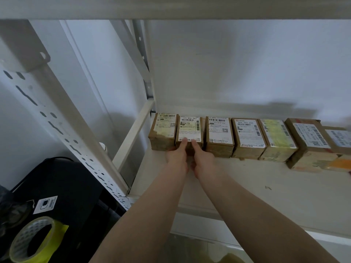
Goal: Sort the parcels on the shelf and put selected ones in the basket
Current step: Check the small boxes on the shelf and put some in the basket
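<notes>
Several brown cardboard parcels with white labels stand in a row along the back of the white shelf (237,186). Both my hands reach to the second parcel from the left (190,128). My left hand (177,157) has a finger lying on the parcel's top front edge and its other fingers against the front face. My right hand (201,160) does the same from the right side, with one finger on the label's lower edge. The leftmost parcel (164,130) and the third parcel (220,133) stand close on either side. No basket is in view.
A white perforated shelf upright (62,133) runs diagonally at the left. Below it lie a black bag (62,186) with a white tag and a roll of yellow tape (32,242). The upper shelf board (171,6) spans the top. More parcels (311,141) continue to the right.
</notes>
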